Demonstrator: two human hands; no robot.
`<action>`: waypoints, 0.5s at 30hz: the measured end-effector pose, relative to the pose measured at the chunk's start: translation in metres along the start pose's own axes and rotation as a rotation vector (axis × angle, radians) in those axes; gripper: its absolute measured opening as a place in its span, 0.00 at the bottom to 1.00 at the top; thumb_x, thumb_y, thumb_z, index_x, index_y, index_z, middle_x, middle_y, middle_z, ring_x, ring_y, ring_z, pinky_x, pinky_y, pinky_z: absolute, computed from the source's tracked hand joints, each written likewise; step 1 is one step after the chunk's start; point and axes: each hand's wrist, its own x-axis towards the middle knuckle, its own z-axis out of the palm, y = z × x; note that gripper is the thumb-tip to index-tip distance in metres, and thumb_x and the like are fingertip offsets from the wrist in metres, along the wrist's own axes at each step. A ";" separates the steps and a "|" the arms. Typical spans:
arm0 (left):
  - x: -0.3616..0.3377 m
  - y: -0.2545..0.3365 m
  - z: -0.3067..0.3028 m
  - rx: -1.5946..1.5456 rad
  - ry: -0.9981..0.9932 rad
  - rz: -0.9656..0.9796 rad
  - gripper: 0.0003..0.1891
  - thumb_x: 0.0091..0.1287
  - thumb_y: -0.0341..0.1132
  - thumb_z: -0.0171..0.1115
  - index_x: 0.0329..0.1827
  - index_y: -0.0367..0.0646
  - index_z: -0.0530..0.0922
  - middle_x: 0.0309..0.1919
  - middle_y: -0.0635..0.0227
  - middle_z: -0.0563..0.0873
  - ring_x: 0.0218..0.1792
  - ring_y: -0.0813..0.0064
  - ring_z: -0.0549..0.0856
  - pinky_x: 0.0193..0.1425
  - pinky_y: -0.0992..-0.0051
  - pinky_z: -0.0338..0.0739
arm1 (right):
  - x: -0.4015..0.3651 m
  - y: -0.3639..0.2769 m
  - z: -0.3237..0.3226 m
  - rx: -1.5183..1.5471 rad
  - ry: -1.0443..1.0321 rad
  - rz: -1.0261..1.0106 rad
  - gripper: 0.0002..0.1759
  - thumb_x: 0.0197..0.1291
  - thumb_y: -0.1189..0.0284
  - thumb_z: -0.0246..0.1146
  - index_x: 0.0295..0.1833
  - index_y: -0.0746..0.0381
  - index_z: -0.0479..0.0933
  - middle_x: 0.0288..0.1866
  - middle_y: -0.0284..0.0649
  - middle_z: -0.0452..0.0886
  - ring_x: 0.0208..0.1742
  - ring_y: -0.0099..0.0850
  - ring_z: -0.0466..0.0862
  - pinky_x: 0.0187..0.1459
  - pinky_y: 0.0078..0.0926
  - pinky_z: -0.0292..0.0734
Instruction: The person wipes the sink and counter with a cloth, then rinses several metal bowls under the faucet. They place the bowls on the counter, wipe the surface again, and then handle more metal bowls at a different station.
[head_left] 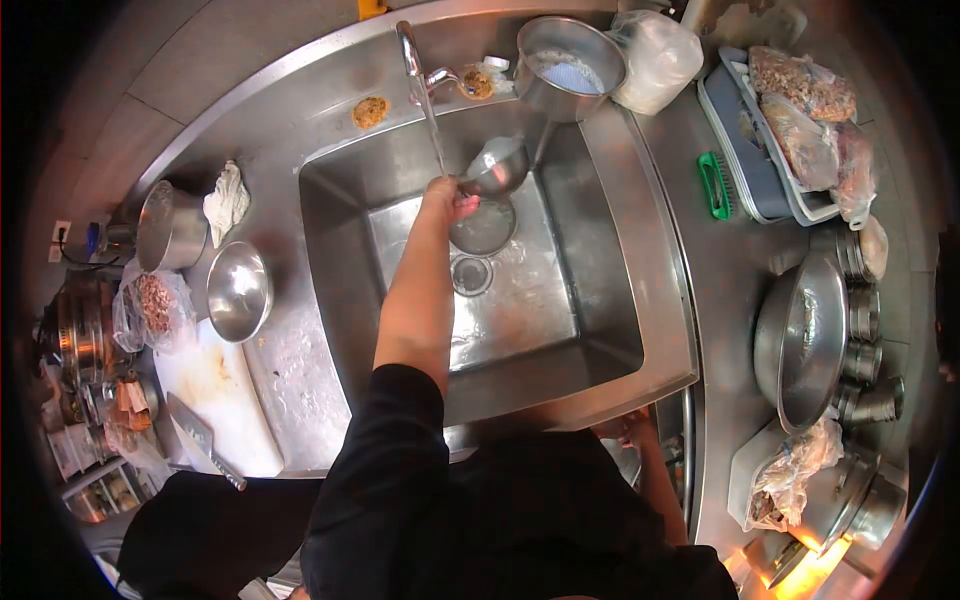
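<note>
Reaching into the sink (610,330), my left hand (448,193) is closed on the handle of a round metal ladle (500,166). The ladle's bowl is tilted, close to the stream from the faucet (408,60). Below it on the sink floor is a round grey metal disc (484,228), near the drain (471,275). My right hand (634,430) is low at the sink's front edge, fingers curled beside a shiny metal surface (622,458); my shirt hides most of that, and I cannot tell what the fingers hold.
A deep pot (535,92) stands at the sink's back right corner. On the right counter are a green brush (715,186), a tray (745,150) with bagged food and a large bowl (790,340). At left lie a small bowl (239,291), a cutting board (225,400) and a knife (203,440).
</note>
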 end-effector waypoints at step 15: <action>-0.121 -0.004 -0.157 -0.788 -0.055 -0.001 0.11 0.68 0.31 0.44 0.37 0.30 0.72 0.43 0.32 0.81 0.19 0.71 0.84 0.23 0.81 0.85 | 0.003 0.018 0.005 -0.088 -0.059 0.112 0.15 0.64 0.63 0.57 0.49 0.60 0.73 0.26 0.41 0.80 0.20 0.33 0.80 0.19 0.36 0.79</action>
